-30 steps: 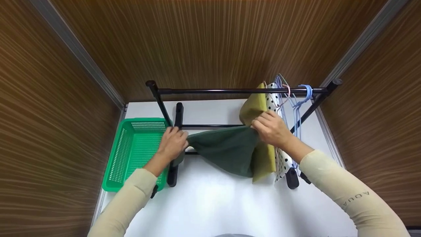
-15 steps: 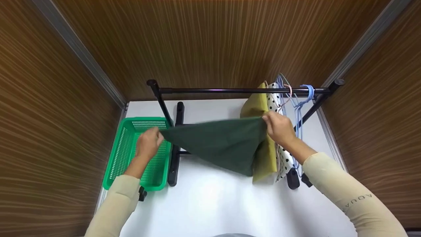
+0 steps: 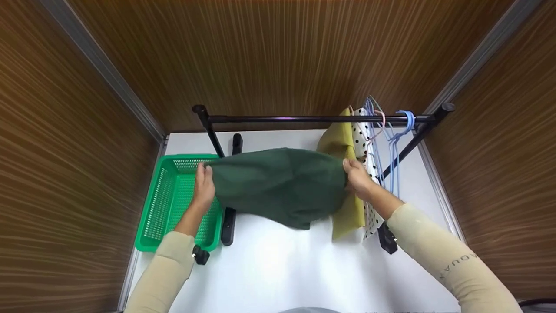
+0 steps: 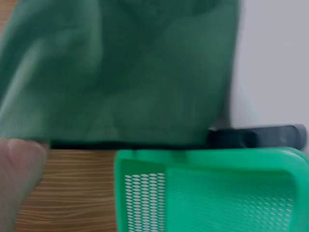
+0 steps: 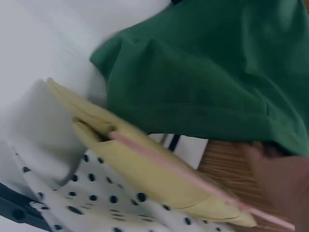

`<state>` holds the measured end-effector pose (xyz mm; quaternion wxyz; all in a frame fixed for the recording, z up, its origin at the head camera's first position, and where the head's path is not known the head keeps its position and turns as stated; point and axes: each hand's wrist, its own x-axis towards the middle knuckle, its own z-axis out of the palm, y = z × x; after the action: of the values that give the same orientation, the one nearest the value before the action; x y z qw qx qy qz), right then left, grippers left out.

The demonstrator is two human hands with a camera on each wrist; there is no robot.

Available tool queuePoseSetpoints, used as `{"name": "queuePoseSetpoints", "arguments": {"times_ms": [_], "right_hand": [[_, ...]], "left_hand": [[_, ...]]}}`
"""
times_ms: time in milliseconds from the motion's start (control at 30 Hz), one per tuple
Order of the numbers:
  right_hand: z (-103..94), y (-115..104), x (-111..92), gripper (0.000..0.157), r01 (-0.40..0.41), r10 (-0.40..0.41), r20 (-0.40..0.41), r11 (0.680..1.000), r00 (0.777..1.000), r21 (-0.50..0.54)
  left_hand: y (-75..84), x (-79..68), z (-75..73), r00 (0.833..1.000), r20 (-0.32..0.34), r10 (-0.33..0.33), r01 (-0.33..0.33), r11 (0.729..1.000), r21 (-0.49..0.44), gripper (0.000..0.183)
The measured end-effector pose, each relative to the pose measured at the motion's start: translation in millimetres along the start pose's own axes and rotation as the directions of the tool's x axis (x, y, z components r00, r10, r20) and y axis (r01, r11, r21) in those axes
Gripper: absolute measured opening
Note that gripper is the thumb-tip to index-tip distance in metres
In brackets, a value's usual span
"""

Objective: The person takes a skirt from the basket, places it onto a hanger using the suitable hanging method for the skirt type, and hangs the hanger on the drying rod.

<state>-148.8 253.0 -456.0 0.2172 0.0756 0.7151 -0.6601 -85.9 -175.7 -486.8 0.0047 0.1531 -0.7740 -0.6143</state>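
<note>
A dark green cloth is stretched in the air between both hands, below the rack's top bar in the head view. My left hand pinches its left end, above the green basket's right side; the thumb lies over the cloth's edge in the left wrist view. At the other end my right hand pinches the cloth's right corner, in front of the hanging yellow cloth. The right wrist view has the green cloth draped down from that hand, with its lower part loose and creased.
A green mesh basket stands at the left. The black rack's bar spans the middle. At its right end hang the yellow cloth, a white cloth with black dots and several blue hangers. Brown wood-grain walls surround the white surface.
The left hand moved left from the rack post, drawing the green cloth out wide, then rose slightly. The cloth has billowed and its lower edge has lifted. The right hand stays near the yellow cloth.
</note>
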Motion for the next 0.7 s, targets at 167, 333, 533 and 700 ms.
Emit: {"name": "queuePoseSetpoints", "arguments": {"times_ms": [167,333,533,700], "right_hand": [[-7.9,7.7,-0.6,0.037,-0.122,0.117,0.105,0.991,0.988,0.050],[-1.6,-1.8,3.6,0.040,-0.012,0.013,0.001,0.983,1.000,-0.183],[8.6,-1.2,9.8,0.028,0.143,-0.252,-0.081,0.752,0.964,-0.643],[13.5,-3.4,20.5,0.023,0.239,-0.431,-0.015,0.530,0.902,-0.814]], "left_hand": [[12.1,3.1,-12.7,0.995,0.074,-0.073,0.069,0.996,0.055,0.050],[34.4,21.2,-12.0,0.986,-0.038,0.161,-0.144,0.948,0.285,0.027],[25.3,24.0,0.1,0.893,-0.114,0.435,-0.299,0.763,0.573,0.024],[20.4,29.0,26.5,0.727,-0.108,0.678,-0.435,0.577,0.691,0.018]]}}
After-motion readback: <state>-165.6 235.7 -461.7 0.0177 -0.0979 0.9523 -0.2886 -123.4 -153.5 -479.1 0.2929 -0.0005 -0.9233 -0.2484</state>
